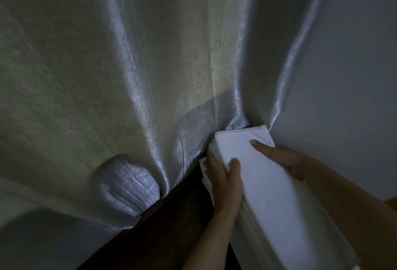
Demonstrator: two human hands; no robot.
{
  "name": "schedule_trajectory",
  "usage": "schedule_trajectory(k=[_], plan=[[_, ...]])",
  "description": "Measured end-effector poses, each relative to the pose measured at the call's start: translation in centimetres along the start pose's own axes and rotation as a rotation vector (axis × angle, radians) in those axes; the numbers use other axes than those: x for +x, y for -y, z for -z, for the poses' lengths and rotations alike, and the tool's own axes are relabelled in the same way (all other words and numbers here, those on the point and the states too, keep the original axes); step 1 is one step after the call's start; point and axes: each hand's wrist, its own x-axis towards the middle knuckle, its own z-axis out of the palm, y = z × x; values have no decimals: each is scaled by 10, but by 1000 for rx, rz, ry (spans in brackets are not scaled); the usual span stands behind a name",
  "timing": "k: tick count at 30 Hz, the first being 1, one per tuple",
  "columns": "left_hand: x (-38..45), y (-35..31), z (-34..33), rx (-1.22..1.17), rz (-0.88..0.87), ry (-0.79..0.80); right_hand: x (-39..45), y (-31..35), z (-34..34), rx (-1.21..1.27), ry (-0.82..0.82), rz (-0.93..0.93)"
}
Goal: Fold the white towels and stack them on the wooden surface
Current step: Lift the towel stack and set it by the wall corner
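The white towels [268, 183] lie as a folded stack at the lower right of our view, running from the bottom edge up toward the corner where curtain and wall meet. We see our left hand [225, 183] gripping the stack's left side: the thumb lies curled over the top towel while the fingers press against the layered edges below. Our right hand [283, 158] rests flat on the top towel from the right, its fingers straight and its palm down, holding nothing in a pinch. Both forearms enter from the bottom right.

Under and beside the stack we make out a dark wooden surface [171, 222], a narrow strip running diagonally from the bottom centre up toward the towels. The stack's far end touches the folds of a pale, shiny curtain [129, 65], which hangs across most of the view. At its lower left the curtain bulges over a rounded, ribbed shape [126, 188] that we cannot identify. Farther right stands a plain grey wall [354, 76], just beside the towels' right edge.
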Motion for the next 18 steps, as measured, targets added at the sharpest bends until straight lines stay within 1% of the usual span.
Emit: schedule_trajectory(k=[3,7,11,15,17,18], plan=[[-11,3,-2,-114,-32,-8,-1,-6,1,3,-38,93],[-19,8,-2,-166,-82,-16,-8,-9,3,-17,-78,172],[-19,12,2,-162,-91,-58,-9,-9,-4,-56,-80,205],[-6,23,4,-10,1,-104,-11,-5,-12,-110,-55,215],[-2,24,5,-53,-28,-92,-14,2,-15,-205,-118,202],[-1,23,5,-75,-50,-87,-18,6,-15,-293,-192,176]])
